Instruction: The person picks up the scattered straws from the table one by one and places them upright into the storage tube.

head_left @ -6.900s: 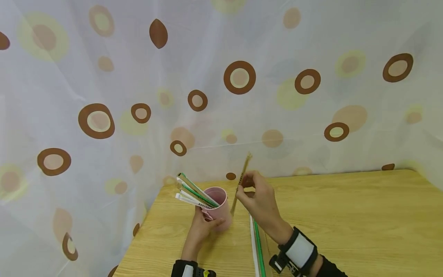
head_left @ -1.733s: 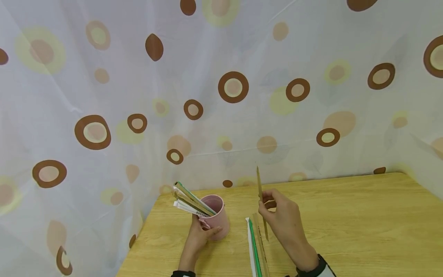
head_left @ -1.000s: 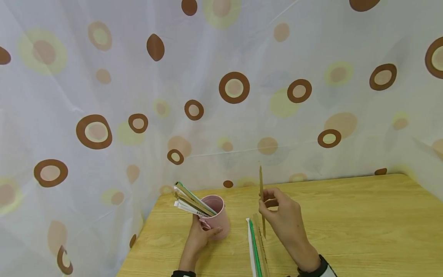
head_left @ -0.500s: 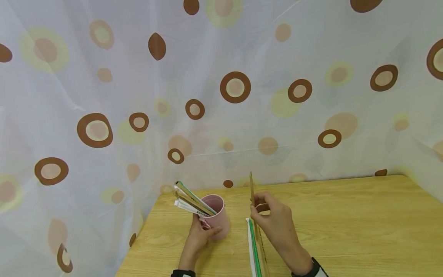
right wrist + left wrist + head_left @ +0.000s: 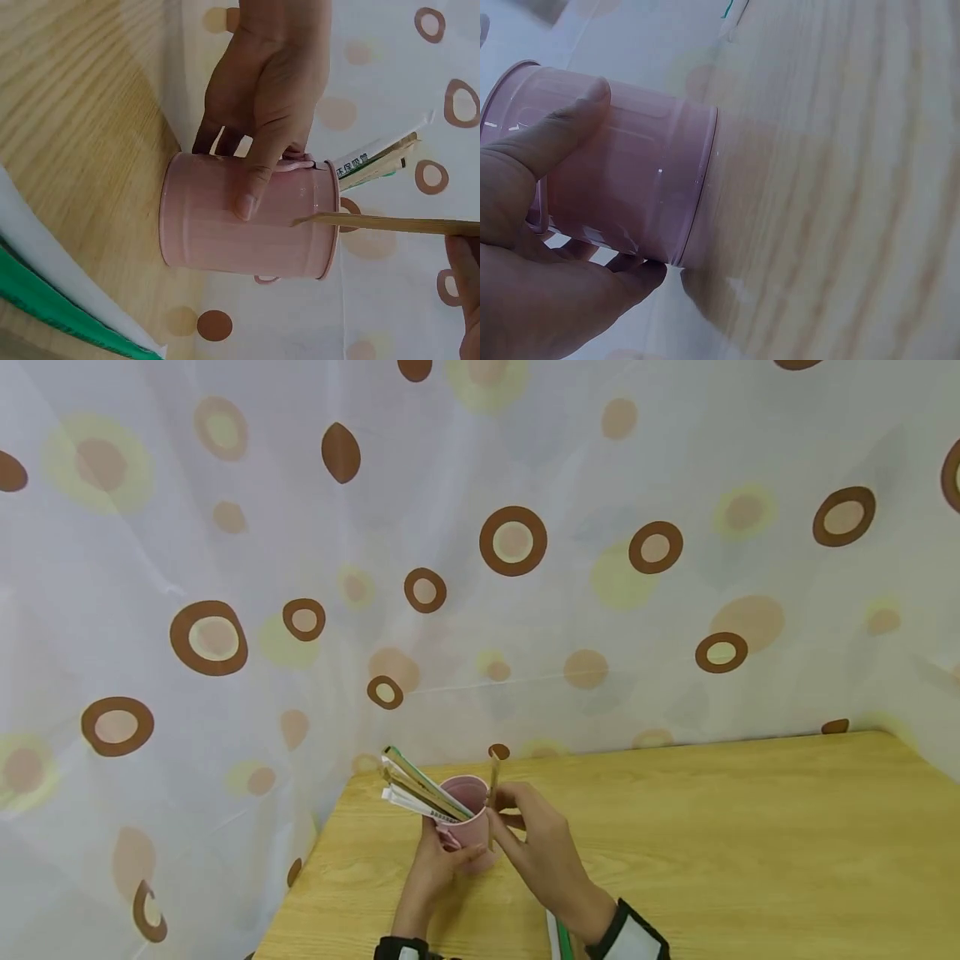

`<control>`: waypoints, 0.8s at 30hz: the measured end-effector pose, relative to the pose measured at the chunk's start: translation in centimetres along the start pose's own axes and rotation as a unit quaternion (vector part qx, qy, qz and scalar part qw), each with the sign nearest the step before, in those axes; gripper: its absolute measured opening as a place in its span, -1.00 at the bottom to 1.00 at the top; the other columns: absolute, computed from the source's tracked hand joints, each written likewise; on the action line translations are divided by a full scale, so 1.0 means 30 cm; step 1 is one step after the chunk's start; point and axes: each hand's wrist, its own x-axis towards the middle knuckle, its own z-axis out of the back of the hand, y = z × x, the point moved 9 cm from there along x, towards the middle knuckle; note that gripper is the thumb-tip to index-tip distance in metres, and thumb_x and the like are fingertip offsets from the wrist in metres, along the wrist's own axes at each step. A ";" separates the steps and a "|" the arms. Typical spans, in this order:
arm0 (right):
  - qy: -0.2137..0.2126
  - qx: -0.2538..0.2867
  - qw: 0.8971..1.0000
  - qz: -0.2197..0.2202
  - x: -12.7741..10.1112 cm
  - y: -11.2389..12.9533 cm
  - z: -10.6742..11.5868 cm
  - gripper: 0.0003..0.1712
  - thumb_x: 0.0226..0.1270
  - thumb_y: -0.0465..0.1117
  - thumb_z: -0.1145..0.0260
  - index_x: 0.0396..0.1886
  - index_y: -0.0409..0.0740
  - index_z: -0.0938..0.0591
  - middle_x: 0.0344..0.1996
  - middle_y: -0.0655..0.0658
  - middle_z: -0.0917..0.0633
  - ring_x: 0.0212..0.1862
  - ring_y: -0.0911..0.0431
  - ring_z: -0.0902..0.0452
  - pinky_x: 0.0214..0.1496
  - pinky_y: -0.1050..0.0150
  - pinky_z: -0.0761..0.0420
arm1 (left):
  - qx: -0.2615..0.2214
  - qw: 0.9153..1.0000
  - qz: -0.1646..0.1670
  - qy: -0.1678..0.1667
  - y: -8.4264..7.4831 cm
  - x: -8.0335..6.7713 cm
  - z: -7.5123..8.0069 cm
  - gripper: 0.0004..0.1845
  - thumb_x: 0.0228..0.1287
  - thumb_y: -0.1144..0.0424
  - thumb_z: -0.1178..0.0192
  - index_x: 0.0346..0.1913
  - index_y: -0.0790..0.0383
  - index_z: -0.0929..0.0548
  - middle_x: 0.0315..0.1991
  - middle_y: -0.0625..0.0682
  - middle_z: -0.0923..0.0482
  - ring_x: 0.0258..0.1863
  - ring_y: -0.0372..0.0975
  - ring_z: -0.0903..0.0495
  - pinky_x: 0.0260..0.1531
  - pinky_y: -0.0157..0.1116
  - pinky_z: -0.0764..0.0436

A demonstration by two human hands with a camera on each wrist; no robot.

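A pink cup [image 5: 472,833] with a small handle stands on the table. My left hand [image 5: 433,867] grips it, thumb along its side, as the left wrist view also shows on the cup [image 5: 630,157]. Several wrapped straws [image 5: 422,787], white, brown and green, lean out over its left rim. My right hand [image 5: 546,852] pinches a brown paper-wrapped straw [image 5: 492,789] between thumb and fingers. This straw stands nearly upright at the cup's right rim. In the right wrist view the lower end of the held straw [image 5: 405,223] overlaps the cup's outer wall.
White and green wrapped straws [image 5: 562,935] lie on the wooden table [image 5: 735,843] below my right forearm, partly hidden by it. A patterned curtain [image 5: 465,460] hangs behind the table.
My right hand has carried the brown straw left, from above the straws on the table to the cup's right rim. My left hand has kept its grip on the cup.
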 end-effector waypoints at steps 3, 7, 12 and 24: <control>-0.001 -0.004 0.999 0.047 0.052 -0.002 -0.026 -0.60 0.22 -0.57 -0.40 0.02 -0.27 -0.55 -0.16 -0.12 -0.64 -0.11 0.06 -0.69 -0.10 0.37 -0.70 | 0.007 1.000 -0.001 -0.001 -0.004 0.003 0.006 0.10 0.13 0.38 -0.51 0.56 0.24 0.07 0.41 0.33 -0.25 0.24 0.06 -0.40 0.13 -0.10 -0.48; 0.003 -0.006 0.996 0.086 0.110 -0.014 -0.050 -0.59 0.25 -0.56 -0.37 0.05 -0.29 -0.51 -0.17 -0.14 -0.62 -0.11 0.05 -0.69 -0.08 0.37 -0.69 | 0.007 1.000 -0.003 -0.001 -0.003 0.005 0.008 0.10 0.13 0.41 -0.50 0.56 0.23 0.07 0.39 0.31 -0.27 0.17 0.01 -0.40 0.02 -0.21 -0.46; 0.003 0.008 0.995 0.100 0.160 -0.011 -0.066 -0.64 0.29 -0.54 -0.36 0.03 -0.29 -0.51 -0.15 -0.15 -0.60 -0.09 0.04 -0.66 -0.05 0.35 -0.69 | 0.002 1.000 0.002 0.000 0.000 0.003 0.001 0.08 0.13 0.39 -0.51 0.55 0.22 0.04 0.39 0.28 -0.26 0.19 0.01 -0.38 0.04 -0.19 -0.44; 0.238 -0.121 0.962 0.048 0.102 -0.133 -0.298 -0.82 0.46 -0.30 -0.31 0.00 -0.15 -0.62 -0.15 -0.05 -0.69 -0.15 0.15 -0.65 -0.11 0.33 -0.67 | -0.020 0.999 -0.014 0.024 -0.011 -0.003 -0.005 0.06 0.18 0.37 -0.46 0.57 0.11 0.06 0.21 0.17 -0.39 -0.01 -0.18 -0.44 -0.05 -0.27 -0.46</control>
